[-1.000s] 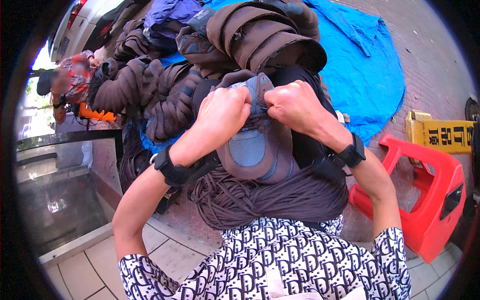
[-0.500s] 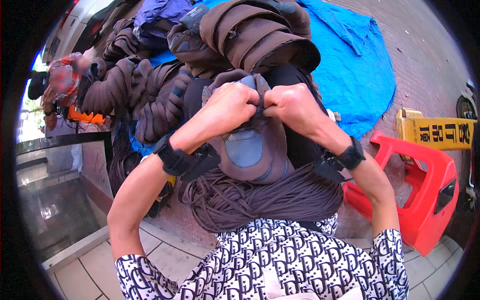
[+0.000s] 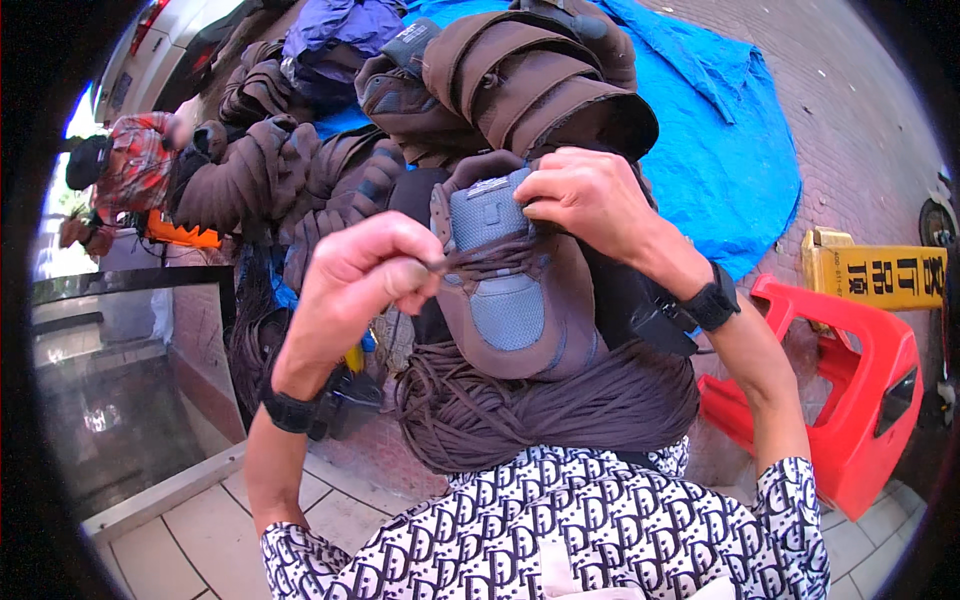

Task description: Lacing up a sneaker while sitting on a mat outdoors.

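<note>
Brown and blue, the shoe [image 3: 510, 312] lies toe toward the wearer between the left hand [image 3: 372, 268], pinching a lace [image 3: 492, 254] off its side, and the nearer right hand [image 3: 582, 192], fingertips pressed together, hold unclear.

the wearer's two hands [image 3: 360, 268], one foremost shoe [image 3: 508, 318], one red stool [image 3: 868, 450] (stacked shoes [image 3: 530, 80] uncountable)

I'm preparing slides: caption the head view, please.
Left hand pinching a lace of a brown shoe upper, right hand at its tongue's edge, dark cords bundled below.
</note>
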A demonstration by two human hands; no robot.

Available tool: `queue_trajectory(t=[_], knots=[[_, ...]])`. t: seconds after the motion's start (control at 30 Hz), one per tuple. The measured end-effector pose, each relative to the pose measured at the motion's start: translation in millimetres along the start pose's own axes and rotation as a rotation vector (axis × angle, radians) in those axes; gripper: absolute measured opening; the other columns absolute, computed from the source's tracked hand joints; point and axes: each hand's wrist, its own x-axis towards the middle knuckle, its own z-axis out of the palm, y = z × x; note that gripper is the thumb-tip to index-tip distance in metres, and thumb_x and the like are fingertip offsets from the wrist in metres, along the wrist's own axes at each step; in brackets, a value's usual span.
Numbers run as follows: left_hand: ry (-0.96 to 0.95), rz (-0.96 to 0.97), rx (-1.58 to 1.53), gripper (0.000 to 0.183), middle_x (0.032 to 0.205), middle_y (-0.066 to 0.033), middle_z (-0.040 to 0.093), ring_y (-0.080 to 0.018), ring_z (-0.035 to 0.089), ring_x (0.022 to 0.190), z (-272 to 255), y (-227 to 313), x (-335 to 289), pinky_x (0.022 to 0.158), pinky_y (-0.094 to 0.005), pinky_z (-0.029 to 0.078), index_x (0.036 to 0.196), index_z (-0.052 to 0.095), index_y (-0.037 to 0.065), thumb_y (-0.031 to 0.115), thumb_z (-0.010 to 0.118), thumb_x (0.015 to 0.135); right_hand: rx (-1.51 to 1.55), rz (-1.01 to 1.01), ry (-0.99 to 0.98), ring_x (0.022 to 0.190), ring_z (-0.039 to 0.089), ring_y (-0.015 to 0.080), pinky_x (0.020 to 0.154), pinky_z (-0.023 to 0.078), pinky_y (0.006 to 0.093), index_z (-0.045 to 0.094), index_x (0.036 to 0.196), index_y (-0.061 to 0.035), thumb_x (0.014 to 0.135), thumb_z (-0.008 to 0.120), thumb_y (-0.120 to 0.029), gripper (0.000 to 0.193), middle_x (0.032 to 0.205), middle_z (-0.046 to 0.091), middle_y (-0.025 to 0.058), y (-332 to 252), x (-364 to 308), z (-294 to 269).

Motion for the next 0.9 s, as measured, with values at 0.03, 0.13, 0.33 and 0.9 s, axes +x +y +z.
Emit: queue_trajectory(t=[0.03,0.13,0.33,0.9], knots=[[0.004,0.031,-0.021,0.009,0.070,-0.0020,0.055,-0.0062,0.050,0.059,2.0,-3.9,-2.6,0.054,-0.0188,0.041,0.087,0.056,-0.001,-0.003,0.049,0.081,0.022,-0.075,0.045,0.074,0.058,0.0239,0.065,0.047,0.0350,0.064,0.079,-0.0096,0.070,0.061,-0.021,0.015,0.077,0.058,0.0066,-6.6,5.3,0.1],[-0.042,0.157,0.217,0.008,0.072,-0.0023,0.057,-0.0068,0.052,0.062,5.2,-15.0,-1.3,0.057,-0.0205,0.044,0.087,0.056,-0.002,-0.002,0.050,0.082,0.505,-0.393,0.010,0.082,0.056,0.0276,0.071,0.046,0.0352,0.065,0.077,-0.0083,0.070,0.063,-0.022,0.016,0.084,0.057,0.0092,-27.5,25.0,8.2],[0.000,0.083,-0.396,0.008,0.087,-0.0111,0.059,-0.0149,0.059,0.073,6.5,-26.5,13.0,0.065,-0.0238,0.048,0.092,0.050,0.001,0.005,0.045,0.088,0.955,0.310,-0.118,0.063,0.051,0.0031,0.056,0.042,0.0202,0.067,0.082,0.0011,0.072,0.062,-0.004,0.012,0.064,0.060,0.0007,-29.8,24.5,12.5],[0.675,0.626,-1.336,0.023,0.112,-0.0254,0.051,-0.0324,0.053,0.104,-232.6,-205.9,-126.5,0.092,-0.0411,0.045,0.106,0.043,-0.010,0.006,0.032,0.093,1.281,0.688,0.867,0.050,0.040,0.0075,0.044,0.029,0.0210,0.055,0.101,-0.0014,0.086,0.053,-0.011,0.018,0.068,0.052,0.0037,208.8,-153.6,-120.9]])
